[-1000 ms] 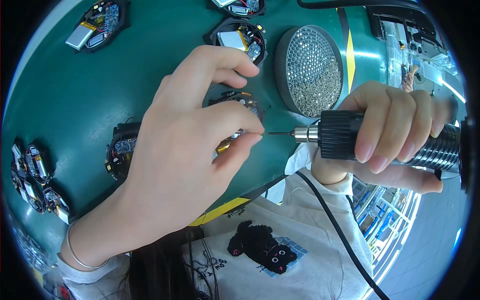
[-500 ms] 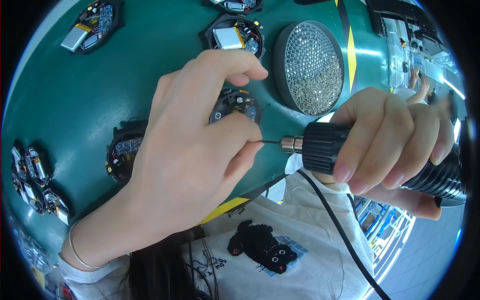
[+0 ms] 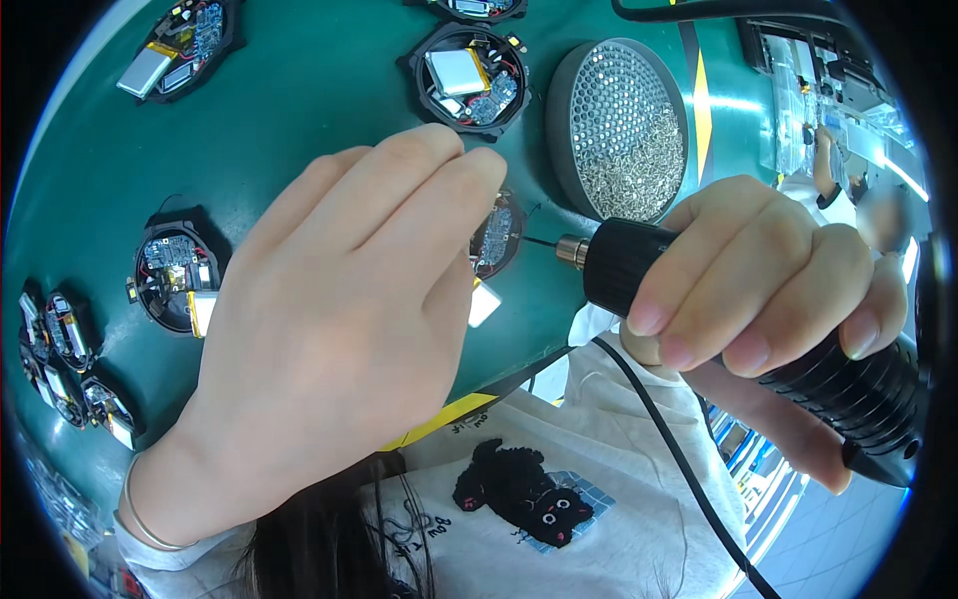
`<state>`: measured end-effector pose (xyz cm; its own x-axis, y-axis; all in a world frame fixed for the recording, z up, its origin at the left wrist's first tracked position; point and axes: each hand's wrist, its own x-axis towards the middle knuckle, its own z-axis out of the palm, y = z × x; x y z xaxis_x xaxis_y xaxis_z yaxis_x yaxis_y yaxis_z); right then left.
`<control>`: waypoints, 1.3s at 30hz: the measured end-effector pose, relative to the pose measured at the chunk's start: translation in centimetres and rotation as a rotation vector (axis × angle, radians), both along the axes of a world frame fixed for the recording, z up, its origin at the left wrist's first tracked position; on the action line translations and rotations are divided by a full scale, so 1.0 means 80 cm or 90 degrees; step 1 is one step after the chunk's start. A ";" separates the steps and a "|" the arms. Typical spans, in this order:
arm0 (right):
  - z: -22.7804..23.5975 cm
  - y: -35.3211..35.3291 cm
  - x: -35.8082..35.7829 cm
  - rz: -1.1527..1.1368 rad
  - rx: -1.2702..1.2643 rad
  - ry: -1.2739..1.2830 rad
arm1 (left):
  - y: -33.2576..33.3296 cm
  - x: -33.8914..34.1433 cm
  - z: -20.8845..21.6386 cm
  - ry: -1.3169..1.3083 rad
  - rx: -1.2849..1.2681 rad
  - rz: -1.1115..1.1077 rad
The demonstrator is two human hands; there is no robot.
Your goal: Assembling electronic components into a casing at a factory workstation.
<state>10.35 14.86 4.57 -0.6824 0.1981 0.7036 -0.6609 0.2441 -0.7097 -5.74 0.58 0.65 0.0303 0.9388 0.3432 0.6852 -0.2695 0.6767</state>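
My right hand (image 3: 763,275) wraps around a black electric screwdriver (image 3: 624,262). Its thin bit points left, the tip beside the rim of a small round electronic device (image 3: 496,235). That device has an exposed circuit board, and a white battery (image 3: 484,303) hangs below it. My left hand (image 3: 349,270) is curled over the device's left side, its fingers closed on it; the fingertips are hidden behind the knuckles. Left of this hand lies another open round device (image 3: 178,270) with a board and battery.
A round grey tray (image 3: 564,130) of small screws stands beyond the screwdriver. More open devices lie at the back (image 3: 469,85), far left (image 3: 185,50) and left edge (image 3: 70,339). A black cable (image 3: 679,459) runs down past my shirt. Another person's arm (image 3: 823,165) shows far right.
My left fingers have left the bit tip and closed over the device, which now shows its board and battery. The screwdriver has tilted, its bit higher. The device at left is now uncovered.
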 end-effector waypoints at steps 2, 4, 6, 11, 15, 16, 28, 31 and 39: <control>0.001 0.000 0.001 0.005 0.002 -0.007 | -0.002 0.002 0.003 -0.059 -0.064 0.026; -0.002 -0.001 -0.001 0.015 0.001 -0.013 | -0.004 0.002 -0.004 -0.024 -0.033 0.011; 0.000 -0.001 -0.001 0.014 0.004 -0.018 | 0.000 0.002 -0.005 0.005 0.004 -0.014; -0.001 -0.004 -0.009 0.024 0.027 -0.014 | 0.001 0.003 -0.009 -0.026 0.012 -0.021; 0.002 -0.008 -0.013 0.024 0.042 -0.046 | 0.002 0.004 -0.013 -0.044 0.029 -0.025; 0.003 -0.009 -0.017 0.023 0.043 -0.047 | 0.002 0.003 -0.015 -0.044 0.039 -0.032; 0.002 -0.015 -0.022 0.055 0.044 -0.062 | -0.006 -0.002 -0.017 -0.036 0.056 -0.032; -0.016 0.004 -0.021 0.094 -0.015 -0.025 | -0.013 -0.007 -0.025 -0.010 0.032 -0.024; 0.011 0.054 0.027 -0.048 0.024 -0.080 | -0.009 -0.003 -0.016 -0.042 0.004 -0.055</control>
